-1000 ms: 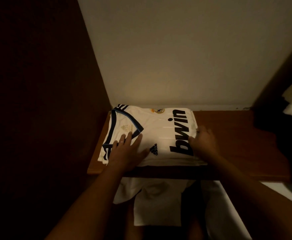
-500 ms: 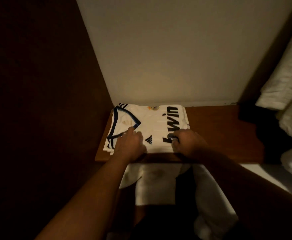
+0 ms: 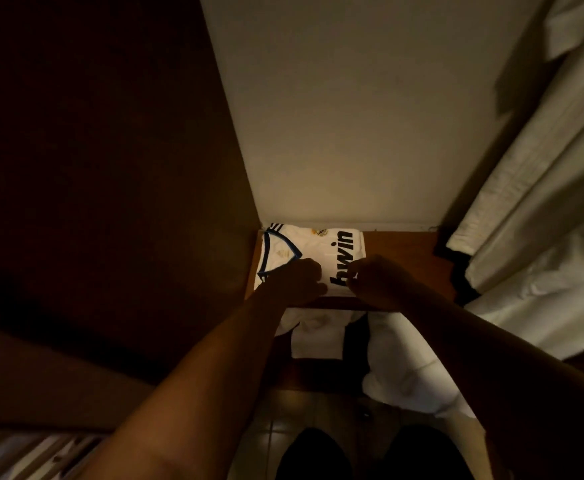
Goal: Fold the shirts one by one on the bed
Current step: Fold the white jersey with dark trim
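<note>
1. Our folded shirt [image 3: 314,252] lies on the wooden shelf [image 3: 401,252], against the wall.
2. Our left hand [image 3: 297,282] and right hand [image 3: 377,282] rest at its near edge, fingers curled; whether they pinch fabric we cannot tell.
3. Stowing looks nearly done; next likely calls for another shirt.

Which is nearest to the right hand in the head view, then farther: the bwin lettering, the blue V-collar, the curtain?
From the right hand:
1. bwin lettering, touching it, just left.
2. blue V-collar, farther left, past the left hand.
3. curtain, far right.
</note>
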`<state>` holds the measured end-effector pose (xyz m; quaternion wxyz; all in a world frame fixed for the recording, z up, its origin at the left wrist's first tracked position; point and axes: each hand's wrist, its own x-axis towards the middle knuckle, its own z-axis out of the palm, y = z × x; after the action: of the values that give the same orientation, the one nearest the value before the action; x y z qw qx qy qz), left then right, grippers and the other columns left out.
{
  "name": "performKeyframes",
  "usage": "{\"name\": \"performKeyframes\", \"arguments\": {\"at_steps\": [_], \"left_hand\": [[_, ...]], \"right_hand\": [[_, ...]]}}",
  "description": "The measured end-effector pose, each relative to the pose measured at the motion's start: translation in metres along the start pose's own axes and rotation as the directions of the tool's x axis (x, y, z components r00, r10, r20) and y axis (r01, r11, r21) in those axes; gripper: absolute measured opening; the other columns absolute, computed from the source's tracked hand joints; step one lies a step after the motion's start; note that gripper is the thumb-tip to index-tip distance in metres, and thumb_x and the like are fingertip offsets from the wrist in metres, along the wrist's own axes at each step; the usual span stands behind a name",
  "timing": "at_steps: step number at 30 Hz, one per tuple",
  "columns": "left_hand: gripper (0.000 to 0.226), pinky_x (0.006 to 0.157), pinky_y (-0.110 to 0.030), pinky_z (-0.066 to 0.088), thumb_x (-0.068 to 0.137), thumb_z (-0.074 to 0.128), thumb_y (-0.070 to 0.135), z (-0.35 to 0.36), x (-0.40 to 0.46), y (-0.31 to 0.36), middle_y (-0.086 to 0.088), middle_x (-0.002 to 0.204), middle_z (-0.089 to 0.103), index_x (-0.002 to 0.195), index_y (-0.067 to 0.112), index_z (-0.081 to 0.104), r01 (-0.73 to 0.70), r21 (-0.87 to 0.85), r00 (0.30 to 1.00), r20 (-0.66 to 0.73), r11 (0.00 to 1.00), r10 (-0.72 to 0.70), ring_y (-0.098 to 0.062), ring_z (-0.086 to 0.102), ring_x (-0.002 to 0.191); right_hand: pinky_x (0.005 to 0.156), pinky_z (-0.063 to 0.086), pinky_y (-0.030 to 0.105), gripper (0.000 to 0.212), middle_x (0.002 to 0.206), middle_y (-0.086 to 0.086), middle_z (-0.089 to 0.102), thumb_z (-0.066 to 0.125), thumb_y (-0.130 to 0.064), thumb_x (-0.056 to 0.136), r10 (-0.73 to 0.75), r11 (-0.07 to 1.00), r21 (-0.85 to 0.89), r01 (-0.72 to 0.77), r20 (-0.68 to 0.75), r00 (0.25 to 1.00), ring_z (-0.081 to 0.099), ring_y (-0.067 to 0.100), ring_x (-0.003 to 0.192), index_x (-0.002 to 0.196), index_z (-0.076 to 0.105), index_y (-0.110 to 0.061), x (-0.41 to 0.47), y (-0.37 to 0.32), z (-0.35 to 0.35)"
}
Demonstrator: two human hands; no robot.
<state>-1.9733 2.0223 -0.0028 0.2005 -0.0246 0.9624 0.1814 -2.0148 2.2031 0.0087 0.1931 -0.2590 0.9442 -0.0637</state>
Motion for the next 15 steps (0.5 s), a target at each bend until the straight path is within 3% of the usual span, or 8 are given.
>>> {"name": "performKeyframes", "arguments": {"at_steps": [3, 7, 10, 15], "left_hand": [[0.041, 0.104, -0.032, 0.037, 0.101, 0.058, 0.037, -0.047, -0.063, 0.021, -0.008, 0.143, 0.052, 0.132, 0.011, 0.058, -0.028, 0.010, 1.000, -0.004, 1.000, 0.028, -0.025, 0.048, 0.132], [0.032, 0.097, -0.038, 0.049, 0.097, 0.063, 0.029, -0.089, -0.148, 0.043, -0.012, 0.128, 0.063, 0.118, 0.004, 0.066, -0.002, -0.063, 0.999, -0.036, 0.998, 0.000, -0.028, 0.059, 0.117], [0.029, 0.083, -0.028, 0.046, 0.095, 0.064, 0.031, -0.099, -0.201, 0.049, -0.010, 0.115, 0.067, 0.114, 0.009, 0.068, 0.029, -0.043, 0.998, -0.057, 0.999, -0.031, -0.026, 0.061, 0.110], [0.014, 0.089, -0.040, 0.054, 0.091, 0.066, 0.034, -0.099, -0.286, 0.049, -0.006, 0.105, 0.068, 0.095, 0.022, 0.065, 0.070, -0.125, 0.992, -0.094, 0.990, -0.082, -0.026, 0.063, 0.097]], "right_hand": [[0.090, 0.057, 0.041, 0.033, 0.121, 0.014, 0.066, 0.049, -0.027, 0.103, 0.002, 1.000, -0.021, -0.002, 0.005, 1.000, 0.065, 0.031, 0.106, 0.122, 0.065, -0.007, -0.053, -0.037, -0.048], [0.085, 0.054, 0.038, 0.030, 0.113, 0.014, 0.068, 0.050, -0.027, 0.101, 0.022, 0.999, 0.027, -0.022, -0.003, 1.000, 0.064, 0.031, 0.100, 0.116, 0.067, -0.008, -0.126, -0.077, -0.091], [0.083, 0.055, 0.036, 0.030, 0.115, 0.011, 0.068, 0.049, -0.029, 0.099, -0.002, 0.999, 0.036, 0.002, -0.014, 1.000, 0.063, 0.027, 0.098, 0.117, 0.068, -0.015, -0.172, -0.098, -0.106], [0.080, 0.051, 0.032, 0.030, 0.116, 0.011, 0.068, 0.051, -0.029, 0.098, -0.076, 0.997, 0.000, 0.076, -0.046, 0.996, 0.062, 0.029, 0.103, 0.120, 0.068, -0.020, -0.237, -0.132, -0.107]]}}
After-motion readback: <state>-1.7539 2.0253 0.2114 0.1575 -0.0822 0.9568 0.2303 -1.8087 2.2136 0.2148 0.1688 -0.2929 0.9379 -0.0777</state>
